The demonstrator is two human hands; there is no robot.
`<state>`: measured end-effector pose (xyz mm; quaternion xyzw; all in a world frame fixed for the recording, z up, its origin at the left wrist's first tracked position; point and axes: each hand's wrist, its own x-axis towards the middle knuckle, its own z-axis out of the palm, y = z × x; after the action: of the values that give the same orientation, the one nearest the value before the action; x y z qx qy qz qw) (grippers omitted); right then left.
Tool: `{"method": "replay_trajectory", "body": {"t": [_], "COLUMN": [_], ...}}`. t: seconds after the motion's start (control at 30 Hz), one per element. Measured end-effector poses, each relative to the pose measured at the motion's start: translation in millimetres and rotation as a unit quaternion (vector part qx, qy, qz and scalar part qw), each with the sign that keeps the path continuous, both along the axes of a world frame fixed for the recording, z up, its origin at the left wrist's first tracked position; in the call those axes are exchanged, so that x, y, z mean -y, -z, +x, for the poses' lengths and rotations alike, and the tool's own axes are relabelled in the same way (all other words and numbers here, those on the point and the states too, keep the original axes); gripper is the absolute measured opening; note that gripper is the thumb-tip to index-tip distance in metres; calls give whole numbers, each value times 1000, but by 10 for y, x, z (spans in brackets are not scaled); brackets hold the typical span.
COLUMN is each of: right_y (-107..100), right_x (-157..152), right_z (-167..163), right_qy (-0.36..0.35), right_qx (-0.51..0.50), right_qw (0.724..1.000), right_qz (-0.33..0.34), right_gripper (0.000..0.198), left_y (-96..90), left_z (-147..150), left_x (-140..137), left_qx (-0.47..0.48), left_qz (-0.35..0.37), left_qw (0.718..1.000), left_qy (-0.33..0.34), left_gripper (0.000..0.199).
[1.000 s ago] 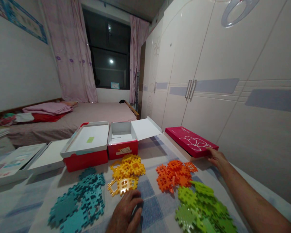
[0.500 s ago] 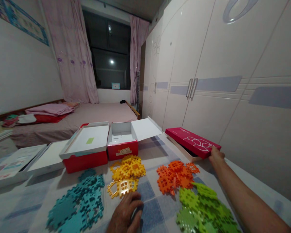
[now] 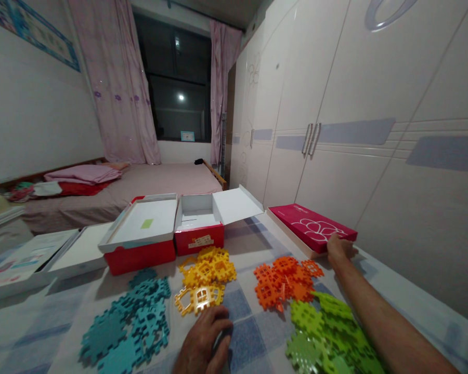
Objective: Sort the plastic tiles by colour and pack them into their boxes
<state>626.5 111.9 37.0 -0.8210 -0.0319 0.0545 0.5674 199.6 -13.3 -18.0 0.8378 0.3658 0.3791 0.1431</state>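
Observation:
My right hand (image 3: 340, 248) is at the near right corner of a crimson box lid (image 3: 310, 224) with white flower outlines. Its thumb lies on the lid's top and its fingers are along the edge. The lid sits over a pale box base (image 3: 290, 232). My left hand (image 3: 206, 336) rests on the checked cloth, fingers loosely bent and thumb apart, with no object visible in it. Just beyond it lies a pile of yellow plastic building pieces (image 3: 208, 272). Orange pieces (image 3: 286, 280) and green pieces (image 3: 327, 332) lie between my arms; teal pieces (image 3: 134, 322) are on the left.
Two red boxes, one with a white tray (image 3: 144, 223) and one with its flap raised (image 3: 198, 239), stand behind the piles. White open boxes (image 3: 27, 259) lie at the far left. A bed (image 3: 171, 179) stands beyond, and a white wardrobe (image 3: 335, 187) lines the right side.
The crimson lid has come down over its base, closing the gap at the near end. My right hand has shifted slightly left along its edge. My left hand stays in place.

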Motion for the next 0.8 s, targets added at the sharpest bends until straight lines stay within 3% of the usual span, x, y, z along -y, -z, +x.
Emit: {"method": "replay_trajectory", "body": {"t": [0.27, 0.43, 0.57, 0.63, 0.67, 0.8], "right_y": [108, -21, -148, -191, -211, -304], "right_x": [15, 144, 269, 288, 287, 237], "right_z": [-47, -115, -329, -525, -656, -1403], "right_qy": [-69, -66, -96, -194, -262, -528], "right_qx": [11, 54, 170, 281, 337, 455], "right_qw": [998, 996, 980, 940, 904, 714], "right_qz": [-6, -24, -25, -5, 10, 70], "right_gripper": [67, 64, 60, 53, 47, 30], "left_y": [-31, -48, -73, -82, -84, -91], "left_z": [10, 18, 26, 30, 31, 33], "left_x": [27, 49, 75, 84, 87, 93], "left_qx": [-19, -11, 2, 7, 9, 17], "left_qz": [-24, -46, -59, -69, -74, -80], "left_qw": [999, 999, 998, 998, 997, 997], "left_qy": [-7, -10, -3, -6, -6, -9], "left_gripper": [22, 22, 22, 23, 22, 23]}}
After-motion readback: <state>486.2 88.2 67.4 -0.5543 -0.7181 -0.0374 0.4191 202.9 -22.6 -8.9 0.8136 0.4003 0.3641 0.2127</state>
